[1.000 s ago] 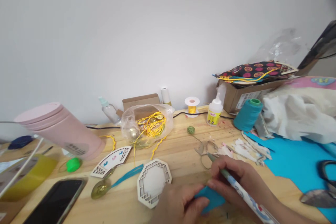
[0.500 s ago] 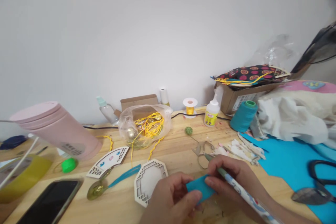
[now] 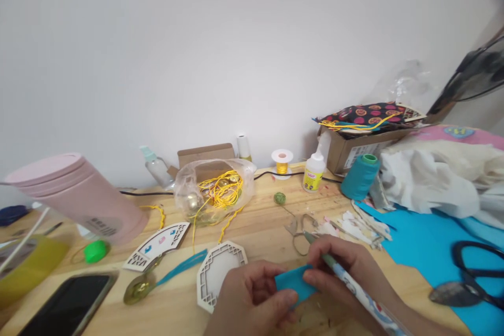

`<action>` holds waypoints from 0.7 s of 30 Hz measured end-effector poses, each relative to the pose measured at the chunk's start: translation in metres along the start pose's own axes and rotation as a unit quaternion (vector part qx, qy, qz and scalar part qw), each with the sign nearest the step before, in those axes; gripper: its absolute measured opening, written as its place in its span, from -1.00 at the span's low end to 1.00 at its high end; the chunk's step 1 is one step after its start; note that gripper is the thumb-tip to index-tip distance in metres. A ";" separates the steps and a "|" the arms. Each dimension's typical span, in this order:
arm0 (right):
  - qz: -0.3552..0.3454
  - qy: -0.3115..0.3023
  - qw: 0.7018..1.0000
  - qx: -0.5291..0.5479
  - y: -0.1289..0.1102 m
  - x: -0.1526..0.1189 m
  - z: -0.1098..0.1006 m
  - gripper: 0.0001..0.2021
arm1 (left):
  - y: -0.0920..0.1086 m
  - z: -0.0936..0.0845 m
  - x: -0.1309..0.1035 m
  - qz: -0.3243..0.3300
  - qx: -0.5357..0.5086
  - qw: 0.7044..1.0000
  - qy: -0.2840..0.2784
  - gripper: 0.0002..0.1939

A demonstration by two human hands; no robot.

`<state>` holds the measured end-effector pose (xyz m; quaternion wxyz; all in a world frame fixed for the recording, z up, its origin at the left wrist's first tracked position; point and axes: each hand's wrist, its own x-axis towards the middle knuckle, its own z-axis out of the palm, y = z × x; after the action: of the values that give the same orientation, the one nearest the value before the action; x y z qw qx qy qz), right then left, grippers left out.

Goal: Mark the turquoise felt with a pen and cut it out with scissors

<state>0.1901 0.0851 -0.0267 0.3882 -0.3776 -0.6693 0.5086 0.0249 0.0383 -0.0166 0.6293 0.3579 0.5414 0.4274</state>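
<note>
A small piece of blue fabric (image 3: 296,282) is stretched between my two hands at the lower middle. My left hand (image 3: 255,294) pinches its left end, thumb on top. My right hand (image 3: 346,268) grips its right corner with thumb and finger, and a patterned pen (image 3: 360,294) also rests in that hand, its tip pointing up and left. Just left of my left hand lies an octagonal wooden frame (image 3: 208,268) with a pale centre, partly covered by the hand. Beyond my right hand are thin green cord and scraps (image 3: 358,227).
Scissors (image 3: 459,294) lie on a large blue sheet (image 3: 413,244) at right. Behind stand a glue bottle (image 3: 314,172), a teal thread cone (image 3: 360,177) and a bag of yellow cord (image 3: 222,189). A pink tumbler (image 3: 86,194) and a phone (image 3: 69,304) are at left.
The view has shifted slightly, so most things sit a little further left. My hands keep the same hold on the blue fabric and the pen.
</note>
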 end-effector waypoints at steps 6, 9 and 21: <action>0.014 -0.008 1.000 0.024 0.001 0.000 0.003 -0.85 | -0.004 -0.001 0.001 0.023 -0.005 1.000 0.007 -0.71; 0.033 -0.004 0.999 0.040 0.000 -0.001 0.004 -0.83 | -0.005 -0.001 0.001 0.029 0.015 0.999 0.004 -0.73; -0.118 -0.026 0.991 -0.061 0.005 -0.004 0.003 -0.91 | -0.006 0.004 -0.002 0.002 0.097 0.995 -0.015 -0.66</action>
<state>0.1893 0.0809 -0.0324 0.4037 -0.3059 -0.7490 0.4271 0.0296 0.0345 -0.0211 0.5990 0.4246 0.5698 0.3691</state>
